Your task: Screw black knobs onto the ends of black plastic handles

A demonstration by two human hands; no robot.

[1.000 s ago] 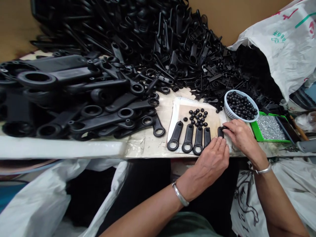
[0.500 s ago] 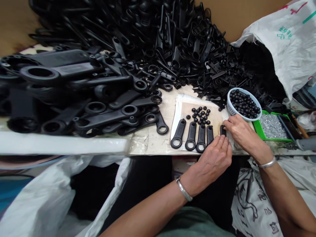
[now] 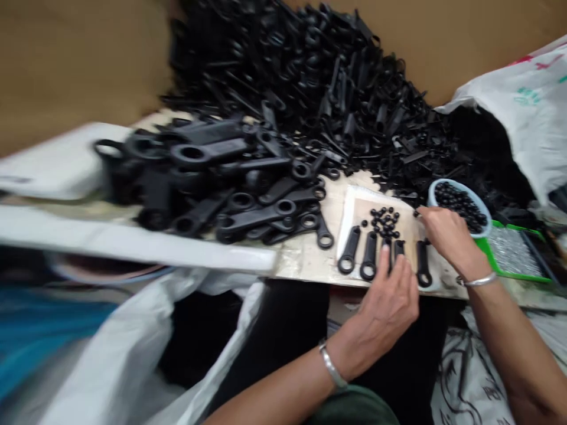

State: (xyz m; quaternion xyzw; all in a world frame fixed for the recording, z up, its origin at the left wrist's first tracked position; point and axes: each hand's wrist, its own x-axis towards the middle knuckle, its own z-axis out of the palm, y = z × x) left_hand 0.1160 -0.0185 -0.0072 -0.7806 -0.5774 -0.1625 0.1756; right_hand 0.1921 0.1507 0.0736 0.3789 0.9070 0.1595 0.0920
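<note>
Near the front edge of the desk, on a pale rectangular mat (image 3: 361, 212), lies a row of black plastic handles (image 3: 349, 251), each a flat matt bar ending in a round ring at its near end. Behind them on the mat sits a loose cluster of small round black beads (image 3: 383, 219). The left hand (image 3: 390, 295) comes in from the front edge with its fingers (image 3: 387, 255) spread out flat, lying over the near ends of the middle handles of the row; it grips nothing. One more handle (image 3: 423, 262) lies just to its right, between the two hands. The right hand (image 3: 447, 236) hovers over the mat's right edge, fingertips drawn together at the far corner of the mat; motion blur hides whether they pinch a bead. Just behind that hand stands a small round white basket (image 3: 456, 183) of latticed plastic, filled with glossy black beads, and beside it a green tray (image 3: 491, 255) of silvery screws (image 3: 514, 248). A big tangled heap of black plastic parts (image 3: 310, 88) covers the back of the desk, with larger ring-ended arms (image 3: 248, 195) stacked toward the left. Each wrist wears a smooth metal bangle (image 3: 332, 366).
</note>
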